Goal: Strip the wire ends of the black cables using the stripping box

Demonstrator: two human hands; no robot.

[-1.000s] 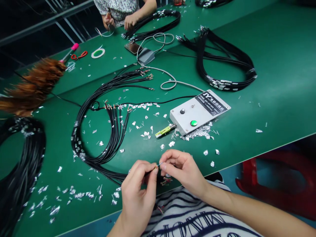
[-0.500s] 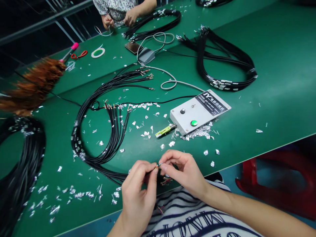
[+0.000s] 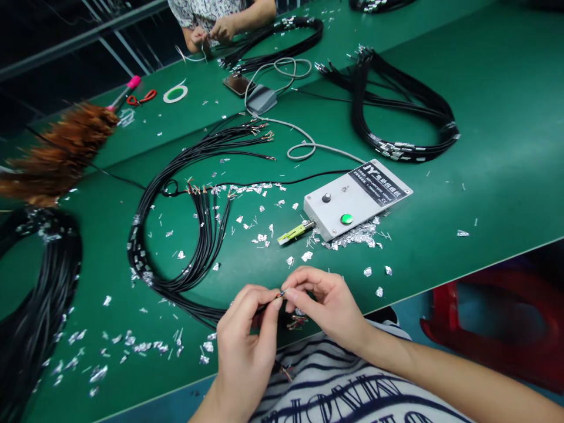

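My left hand (image 3: 249, 338) pinches the end of a black cable close to the table's front edge. Fine coloured wires stick out from between its thumb and forefinger. Closed on the tips of those wires is my right hand (image 3: 328, 302), fingertips almost touching the left ones. A bundle of black cables (image 3: 147, 235) curves from my hands to the left and back, with silvery foil bands around it and stripped ends fanned out. Behind my hands, a white control box (image 3: 352, 200) with a lit green button carries a yellow-green clip (image 3: 294, 233) on its shaft.
Foil scraps (image 3: 141, 346) litter the green table (image 3: 440, 200). Coiled cable bundles lie at the right back (image 3: 445, 117) and left (image 3: 57, 282). A brown-bristled brush (image 3: 66, 147), red-handled scissors (image 3: 141, 98) and a tape roll (image 3: 175, 93) sit left. A co-worker (image 3: 211, 23) handles wire opposite.
My hands stay in nearly the same place, with small finger shifts; more of the coloured wires shows between them. The co-worker's hands have come closer together.
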